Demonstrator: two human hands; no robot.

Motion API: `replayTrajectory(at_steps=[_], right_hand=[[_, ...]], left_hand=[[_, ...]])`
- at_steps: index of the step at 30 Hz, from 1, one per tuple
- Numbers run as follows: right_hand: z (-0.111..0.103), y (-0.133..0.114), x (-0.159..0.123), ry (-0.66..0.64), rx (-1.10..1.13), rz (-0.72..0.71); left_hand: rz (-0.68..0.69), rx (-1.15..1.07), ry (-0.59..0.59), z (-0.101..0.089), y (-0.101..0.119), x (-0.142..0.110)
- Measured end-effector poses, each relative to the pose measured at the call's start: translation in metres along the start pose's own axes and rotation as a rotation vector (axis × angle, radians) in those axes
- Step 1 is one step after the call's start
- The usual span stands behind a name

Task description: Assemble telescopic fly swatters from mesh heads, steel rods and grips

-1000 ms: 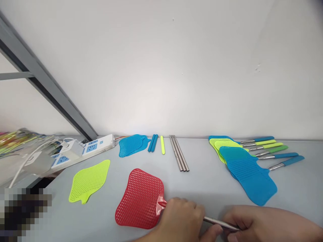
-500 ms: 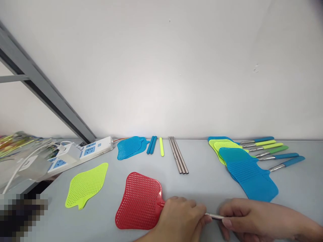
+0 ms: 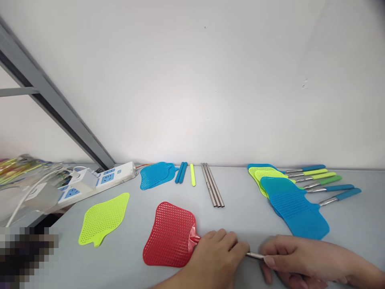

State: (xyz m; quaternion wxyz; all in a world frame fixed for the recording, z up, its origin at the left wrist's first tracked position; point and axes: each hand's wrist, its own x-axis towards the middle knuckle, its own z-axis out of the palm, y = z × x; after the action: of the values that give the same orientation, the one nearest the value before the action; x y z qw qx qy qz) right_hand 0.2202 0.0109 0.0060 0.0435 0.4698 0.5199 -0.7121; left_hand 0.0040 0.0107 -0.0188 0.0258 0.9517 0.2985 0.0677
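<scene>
Head view: my left hand sits with fingers curled together over the neck of the red plastic flyswatter, near the desk's front edge. My right fingers clamp the steel rod, which runs between both hands. Blue flyswatters lie toward the rear right.
</scene>
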Motion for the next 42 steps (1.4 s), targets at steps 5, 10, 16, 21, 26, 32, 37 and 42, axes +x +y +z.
replayTrajectory(at_steps=[5, 10, 16, 21, 26, 32, 37, 42], right_hand=[[-0.002, 0.006, 0.003, -0.032, 0.043, -0.026], [-0.002, 0.008, 0.005, -0.078, 0.065, -0.037], [-0.003, 0.008, 0.007, -0.079, 0.079, -0.035], [-0.003, 0.009, 0.007, -0.097, 0.115, -0.050], [-0.003, 0.009, 0.007, -0.107, 0.127, -0.069], [-0.004, 0.010, 0.009, -0.117, 0.139, -0.091], [-0.004, 0.013, 0.009, -0.115, 0.145, -0.094], [-0.004, 0.014, 0.011, -0.114, 0.142, -0.113]], left_hand=[[0.009, 0.030, 0.095, 0.008, 0.001, -0.001], [0.012, 0.077, 0.317, 0.023, 0.005, -0.001], [0.007, 0.099, 0.398, 0.025, 0.008, 0.000], [-0.004, 0.121, 0.397, 0.024, 0.010, -0.001], [-0.005, 0.129, 0.364, 0.022, 0.011, 0.000], [-0.019, 0.118, 0.302, 0.019, 0.012, 0.000], [-0.032, 0.112, 0.239, 0.015, 0.013, 0.000], [-0.053, 0.077, 0.129, 0.008, 0.015, -0.001]])
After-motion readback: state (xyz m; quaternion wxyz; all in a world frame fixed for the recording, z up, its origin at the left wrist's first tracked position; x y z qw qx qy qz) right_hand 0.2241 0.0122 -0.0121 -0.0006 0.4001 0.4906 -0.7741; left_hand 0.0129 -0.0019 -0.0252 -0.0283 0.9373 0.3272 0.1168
